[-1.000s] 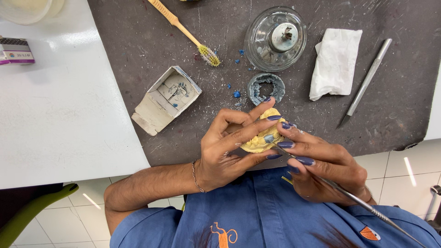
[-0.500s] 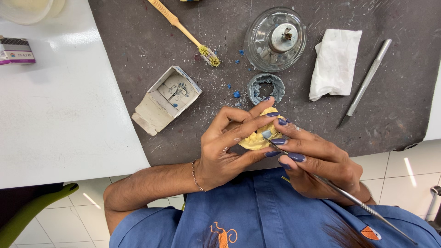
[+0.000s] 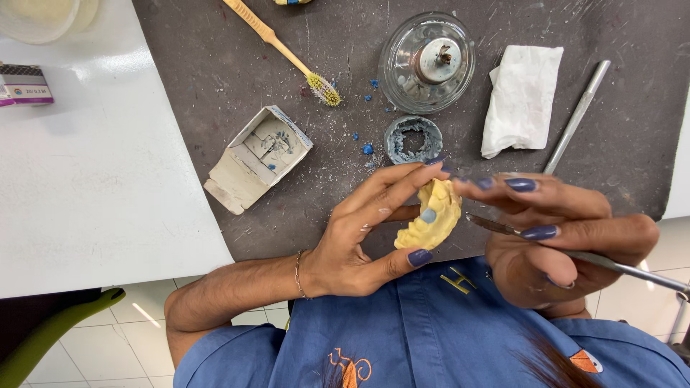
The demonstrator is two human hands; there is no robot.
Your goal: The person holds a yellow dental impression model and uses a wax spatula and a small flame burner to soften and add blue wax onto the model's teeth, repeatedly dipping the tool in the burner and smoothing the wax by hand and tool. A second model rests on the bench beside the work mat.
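The bench point(image 3: 93, 187) is white on its left part, with a dark grey mat point(image 3: 345, 93) over the rest. On the mat lie a folded white cloth point(image 3: 522, 99), a round glass dish point(image 3: 426, 62), an open small cardboard box point(image 3: 259, 156), a yellow toothbrush point(image 3: 284, 52), a plain metal tool point(image 3: 577, 115) and a grey ring point(image 3: 412, 139) with blue crumbs around it. The left hand point(image 3: 359, 237) holds a yellow dental cast point(image 3: 431, 215) just above the bench's near edge — its grip is closed on the cast, thumb below, fingers above. The right hand point(image 3: 560, 237) is closed on a thin metal instrument point(image 3: 582, 255), whose tip lies just beside the cast — touching or not, I cannot tell.
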